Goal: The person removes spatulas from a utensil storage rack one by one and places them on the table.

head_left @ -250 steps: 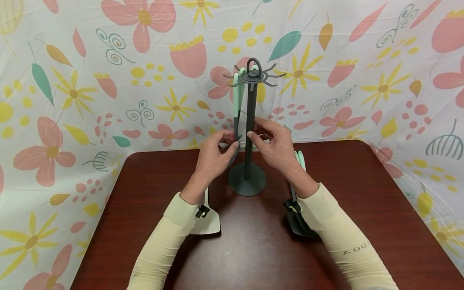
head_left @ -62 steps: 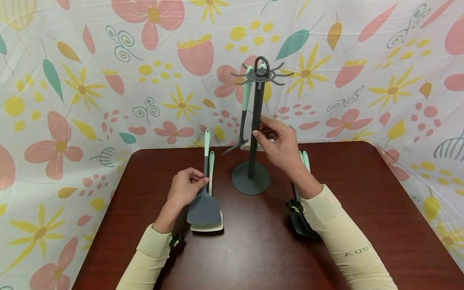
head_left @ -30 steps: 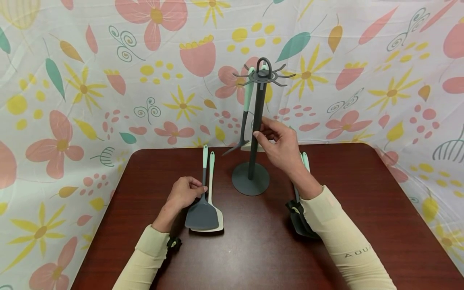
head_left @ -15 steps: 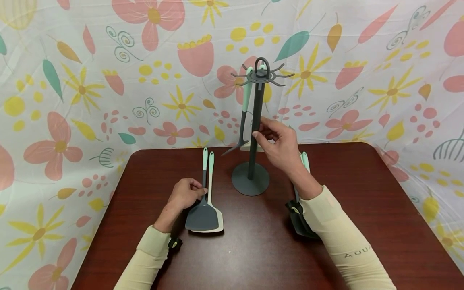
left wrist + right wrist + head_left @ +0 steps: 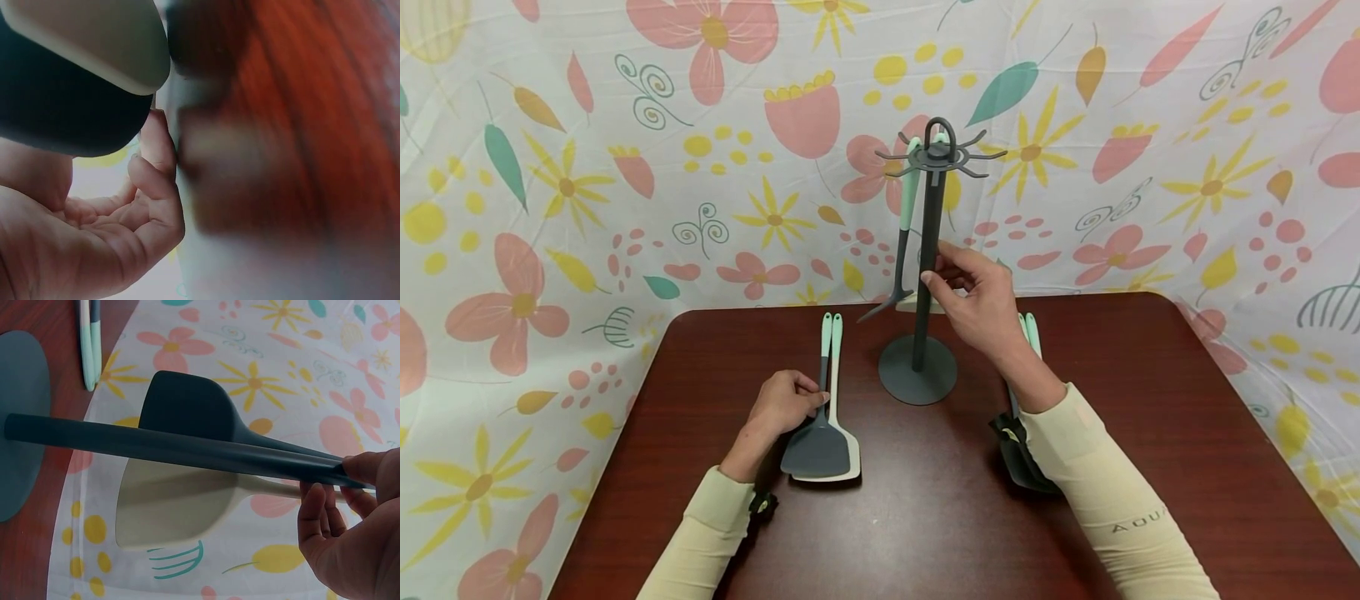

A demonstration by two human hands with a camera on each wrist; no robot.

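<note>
- Cream sleeves (image 5: 696,533), two: covering both forearms; the right one is bearing printed lettering.
- Desk (image 5: 917,525), dark red-brown, glossy: stretching back beneath the arms.
- Grey spatula (image 5: 817,448), mint handle end: occupying the desk's left side, blade pointing towards the person.
- Left hand (image 5: 782,402): pinching the grey spatula between thumb and fingers, just above the blade.
- Cream spatula (image 5: 834,379), mint handle end: lying under the grey one – blades overlapping, handles running side by side.
- Dark utensils (image 5: 1022,461), two mint handles showing: lying on the desk's right side, the forearm partly hiding them.
- Right hand (image 5: 976,296): gripping the stand's pole partway up, thumb on the near side.
- Stand (image 5: 930,221), dark grey, round base, ring of hooks, loop on top: standing between the two groups of utensils.
- Hanging dark spatula (image 5: 187,406) and hanging cream spatula (image 5: 169,512): dangling from the hooks, behind the pole – the cream one mostly hiding in the head view.
- Floral cloth (image 5: 700,150), white ground: forming the backdrop.
</note>
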